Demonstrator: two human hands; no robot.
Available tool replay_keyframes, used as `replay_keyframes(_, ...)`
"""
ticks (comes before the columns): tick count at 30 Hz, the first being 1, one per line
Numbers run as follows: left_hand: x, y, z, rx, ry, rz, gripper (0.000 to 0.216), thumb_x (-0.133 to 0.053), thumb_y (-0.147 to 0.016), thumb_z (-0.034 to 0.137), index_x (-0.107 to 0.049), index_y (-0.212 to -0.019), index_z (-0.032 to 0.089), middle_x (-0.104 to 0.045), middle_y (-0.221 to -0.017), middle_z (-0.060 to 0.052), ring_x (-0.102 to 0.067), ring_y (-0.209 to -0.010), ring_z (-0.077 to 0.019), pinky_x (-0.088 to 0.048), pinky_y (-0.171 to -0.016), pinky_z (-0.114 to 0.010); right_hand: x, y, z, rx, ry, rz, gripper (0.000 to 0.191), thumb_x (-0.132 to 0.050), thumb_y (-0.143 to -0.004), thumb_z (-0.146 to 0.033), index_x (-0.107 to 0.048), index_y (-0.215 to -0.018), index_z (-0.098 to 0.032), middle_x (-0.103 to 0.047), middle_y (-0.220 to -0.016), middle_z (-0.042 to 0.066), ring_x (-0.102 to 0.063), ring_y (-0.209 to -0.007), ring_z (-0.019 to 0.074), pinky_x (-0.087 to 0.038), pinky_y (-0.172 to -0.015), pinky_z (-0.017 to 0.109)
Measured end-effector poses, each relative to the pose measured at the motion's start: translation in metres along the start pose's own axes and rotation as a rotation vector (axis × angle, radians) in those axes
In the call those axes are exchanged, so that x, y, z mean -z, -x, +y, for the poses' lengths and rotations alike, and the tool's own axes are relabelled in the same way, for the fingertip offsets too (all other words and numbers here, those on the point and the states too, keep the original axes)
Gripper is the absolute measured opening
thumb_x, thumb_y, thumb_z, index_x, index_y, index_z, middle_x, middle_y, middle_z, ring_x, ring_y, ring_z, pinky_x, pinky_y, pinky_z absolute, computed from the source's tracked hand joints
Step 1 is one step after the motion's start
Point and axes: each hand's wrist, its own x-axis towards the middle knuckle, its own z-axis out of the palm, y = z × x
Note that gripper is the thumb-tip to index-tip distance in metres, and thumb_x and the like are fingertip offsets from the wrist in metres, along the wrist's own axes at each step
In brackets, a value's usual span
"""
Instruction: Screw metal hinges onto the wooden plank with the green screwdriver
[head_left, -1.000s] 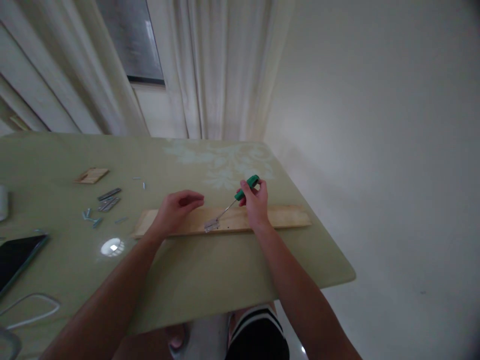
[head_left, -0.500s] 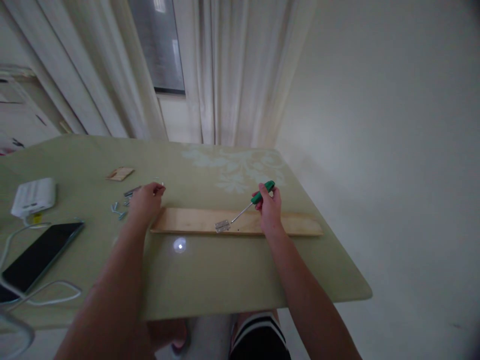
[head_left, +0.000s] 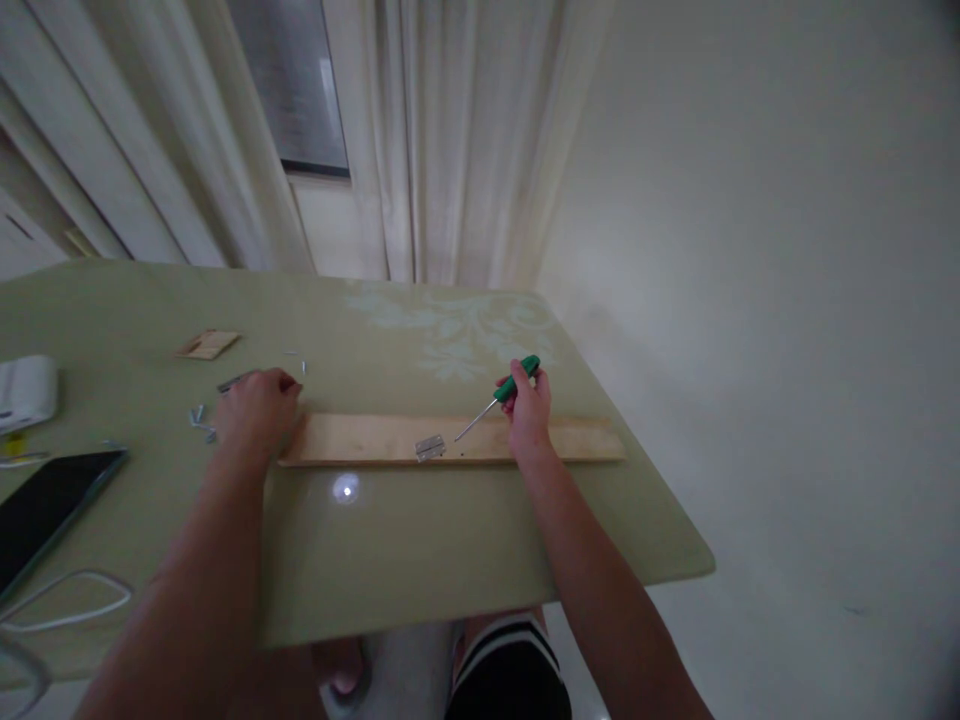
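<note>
My right hand [head_left: 529, 408] is wrapped round the green handle of a screwdriver [head_left: 510, 387]. Its thin metal shaft points down and left, with the tip just right of a small metal hinge [head_left: 430, 448]. That hinge lies on a long wooden board [head_left: 367, 437], beside small dark holes near the board's front edge. Past the board's left end, my left hand [head_left: 259, 408] is low over the table with its fingers curled together; whatever they hold, if anything, is hidden. One small screw [head_left: 304, 367] is just beyond its fingertips, and several loose screws [head_left: 199, 417] lie to its left.
A grey metal piece [head_left: 235, 381] shows behind my left hand. Further back lies a small wooden piece [head_left: 210, 345]. On the left are a black phone [head_left: 56, 500], a white device [head_left: 27, 392] and a white cable [head_left: 82, 600]. The table [head_left: 450, 540] meets a wall at right.
The view has turned a little to the right. My left hand has drawn back leftward from the single screw near its fingertips. The screwdriver stays in my right hand above the board.
</note>
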Motion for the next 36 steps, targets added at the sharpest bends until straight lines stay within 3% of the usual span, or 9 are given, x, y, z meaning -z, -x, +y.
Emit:
replay_keyframes(2, -0.008, 0.003, 0.022, -0.018, -0.037, 0.055, 0.029, -0.064, -0.091, 0.051, -0.070, -0.087, 0.023, -0.067, -0.078, -0.005, -0.066, -0.083, -0.0284, -0.050, -0.082, -0.041, 0.000, 0.000, 0.000, -0.012, -0.009, 0.015, 0.051, -0.082, -0.073, -0.058, -0.052, -0.095, -0.024, -0.066, -0.062, -0.007, -0.049, -0.044, 0.0074, -0.027, -0.041, 0.019)
replay_keyframes(3, -0.014, 0.006, 0.036, -0.112, -0.036, 0.024, 0.031, -0.063, -0.092, 0.053, -0.073, -0.091, 0.024, -0.071, -0.086, -0.005, -0.066, -0.080, -0.0258, -0.051, -0.081, -0.038, 0.001, -0.001, 0.000, -0.019, -0.013, 0.024, 0.050, -0.082, -0.073, -0.058, -0.052, -0.094, -0.024, -0.066, -0.062, -0.007, -0.049, -0.044, 0.0074, -0.026, -0.040, 0.019)
replay_keyframes(5, -0.027, 0.016, 0.065, -0.347, 0.031, -0.129, 0.039, -0.060, -0.094, 0.060, -0.074, -0.099, 0.024, -0.074, -0.102, -0.007, -0.067, -0.082, -0.0232, -0.052, -0.081, -0.036, 0.001, -0.001, -0.001, -0.037, -0.024, 0.042, 0.050, -0.082, -0.073, -0.059, -0.052, -0.092, -0.024, -0.066, -0.062, -0.007, -0.047, -0.043, 0.0069, -0.027, -0.040, 0.018)
replay_keyframes(7, -0.039, 0.028, 0.089, -0.529, 0.086, -0.259, 0.044, -0.063, -0.093, 0.064, -0.074, -0.106, 0.024, -0.074, -0.111, -0.009, -0.069, -0.099, -0.0258, -0.052, -0.092, -0.038, 0.002, -0.002, -0.002, -0.056, -0.036, 0.056, 0.049, -0.081, -0.074, -0.059, -0.052, -0.091, -0.024, -0.066, -0.062, -0.007, -0.046, -0.043, 0.0064, -0.028, -0.040, 0.018)
replay_keyframes(10, -0.050, 0.044, 0.107, -0.686, 0.082, -0.474, 0.048, -0.073, -0.087, 0.063, -0.072, -0.118, 0.026, -0.070, -0.131, -0.010, -0.064, -0.122, -0.0306, -0.047, -0.107, -0.044, 0.004, -0.003, -0.002, -0.087, -0.049, 0.072, 0.047, -0.080, -0.076, -0.059, -0.052, -0.089, -0.024, -0.065, -0.062, -0.007, -0.045, -0.042, 0.0063, -0.029, -0.040, 0.018)
replay_keyframes(15, -0.051, 0.049, 0.110, -0.710, 0.050, -0.529, 0.028, -0.077, -0.088, 0.046, -0.075, -0.108, 0.027, -0.067, -0.137, -0.009, -0.063, -0.125, -0.0306, -0.047, -0.107, -0.044, 0.005, -0.005, -0.002, -0.135, -0.060, 0.098, 0.041, -0.078, -0.078, -0.055, -0.052, -0.086, -0.025, -0.063, -0.060, -0.007, -0.042, -0.040, 0.0069, -0.028, -0.038, 0.019)
replay_keyframes(20, -0.050, 0.050, 0.114, -0.788, 0.099, -0.550, 0.013, -0.074, -0.091, 0.035, -0.079, -0.101, 0.030, -0.074, -0.126, -0.005, -0.068, -0.115, -0.0258, -0.049, -0.102, -0.041, 0.004, -0.006, 0.001, -0.156, -0.070, 0.100, 0.039, -0.078, -0.079, -0.053, -0.053, -0.085, -0.024, -0.062, -0.059, -0.007, -0.041, -0.040, 0.0066, -0.027, -0.037, 0.019)
replay_keyframes(27, -0.055, 0.058, 0.119, -0.809, 0.167, -0.494, 0.020, -0.069, -0.095, 0.037, -0.080, -0.110, 0.030, -0.077, -0.118, -0.007, -0.071, -0.108, -0.0242, -0.051, -0.100, -0.040, 0.005, -0.006, 0.004, -0.160, -0.067, 0.092, 0.041, -0.078, -0.079, -0.056, -0.052, -0.085, -0.025, -0.062, -0.060, -0.007, -0.045, -0.041, 0.0077, -0.030, -0.037, 0.020)
replay_keyframes(36, -0.066, 0.057, 0.117, -0.791, 0.147, -0.370, 0.031, -0.053, -0.106, 0.041, -0.080, -0.105, 0.026, -0.079, -0.100, -0.008, -0.071, -0.094, -0.0228, -0.052, -0.089, -0.037, 0.004, -0.006, 0.001, -0.191, -0.100, 0.088, 0.038, -0.077, -0.081, -0.052, -0.051, -0.084, -0.025, -0.061, -0.060, -0.007, -0.045, -0.041, 0.0076, -0.028, -0.038, 0.020)
